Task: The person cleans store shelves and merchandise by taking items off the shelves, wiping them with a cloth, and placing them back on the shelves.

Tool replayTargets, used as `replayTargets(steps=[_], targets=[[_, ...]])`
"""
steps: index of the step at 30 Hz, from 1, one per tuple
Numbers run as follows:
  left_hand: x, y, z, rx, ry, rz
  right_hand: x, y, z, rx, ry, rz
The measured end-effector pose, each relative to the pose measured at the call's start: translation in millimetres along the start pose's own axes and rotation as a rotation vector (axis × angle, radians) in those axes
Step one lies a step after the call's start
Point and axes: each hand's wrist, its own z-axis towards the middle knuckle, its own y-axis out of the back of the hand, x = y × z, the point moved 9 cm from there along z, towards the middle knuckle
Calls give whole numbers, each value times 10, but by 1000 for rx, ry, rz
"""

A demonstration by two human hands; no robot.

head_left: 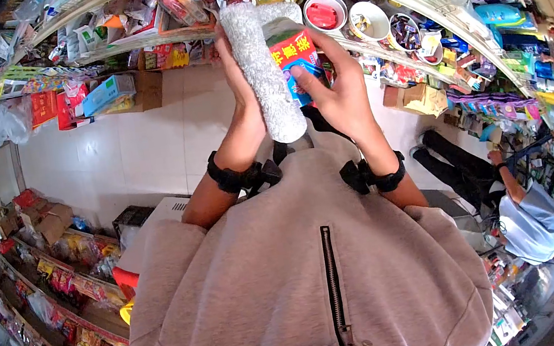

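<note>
My left hand [240, 89] is closed against the side of a long silvery-grey speckled roll [264, 72], its fingers mostly hidden behind it. The roll is tilted, its near end above my chest. Beside it, my right hand [343, 89] grips a pack with a red and blue printed label [296, 57], the thumb pressed on its front. Roll and pack lie side by side; whether they are joined I cannot tell. Part of another speckled grey piece [279, 13] shows behind them.
Shelves ahead hold packets and white tubs [369, 20]. Cardboard boxes [148, 90] stand by the tiled floor [132, 151]. Low tiered shelves [60, 295] with bagged goods are at the left. At the right, another person in a light blue shirt [531, 226] is beside packed shelving.
</note>
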Motion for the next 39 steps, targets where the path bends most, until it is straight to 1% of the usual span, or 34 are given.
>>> replayTargets(steps=[1, 2, 3, 4, 6, 7, 11, 12, 13, 15, 17, 18, 19, 20, 21, 22, 24, 25, 26, 28, 29, 30, 31, 32, 34, 36, 37, 39], targets=[[18, -2, 18, 2, 13, -12, 83, -3, 6, 4, 113, -97], [4, 0, 24, -7, -19, 13, 174, -20, -6, 8, 227, -195], [-5, 8, 37, -19, -45, 39, 168, -2, -20, -57, 187, -116], [-7, 31, 60, -22, -74, 76, 166, -39, -31, -56, 189, -117], [-19, 119, 120, -16, -140, 163, 119, 14, -66, -172, 169, 25], [-14, 180, 155, -14, -176, 215, 114, 15, -64, -176, 146, 86], [-48, 434, 275, -36, -363, 440, 69, 35, -14, -129, 78, 185], [-67, 488, 282, -50, -408, 467, 6, 10, -7, -91, -3, 316], [-70, 534, 284, -68, -455, 480, -54, -21, -3, -53, -83, 446], [-136, 560, 215, -111, -540, 422, -144, -4, 2, -49, -115, 487], [-94, 660, 206, -105, -504, 391, -220, -15, -20, -56, -208, 580], [-188, 497, 130, -97, -468, 360, -193, -24, -19, -54, -205, 579], [-24, 434, 4, -154, -227, -47, -137, 21, -13, -96, -153, 550], [82, 451, 52, -126, -131, -143, -87, 68, -6, -138, -101, 519], [183, 459, 87, -106, -33, -237, -50, 92, 4, -167, -12, 381], [203, 480, 72, -86, -38, -188, -28, 70, 9, -167, -11, 380], [84, 283, -84, -48, -48, -88, 433, -7, -61, -228, 347, -378], [4, 155, -173, -32, -55, -38, 472, -93, -84, -182, 369, -351], [-200, -151, -283, -83, -43, -66, 450, -141, -89, -126, 366, -296], [-182, -131, -244, 12, -54, -115, 168, -146, -95, -91, 39, 255], [-133, -36, -173, 8, -59, -116, 97, -150, -95, -66, 10, 281], [-133, 99, -94, -57, -129, -58, 36, -112, -87, -63, 7, 281], [-124, 228, -60, -121, -196, 2, 121, -107, -85, -21, 164, -49], [-147, 169, -93, -123, -194, 0, 216, -173, -110, 23, 321, -382], [-233, 12, -146, -98, -197, 25, 238, -171, -110, -2, 343, -364], [-190, 107, -72, -100, -194, -14, 64, -154, -126, 12, 133, 129], [-230, 158, -53, -124, -266, 22, 99, -138, -125, 21, 130, 124], [-238, 290, 52, -146, -336, 59, 105, -104, -98, 57, 129, 141]])
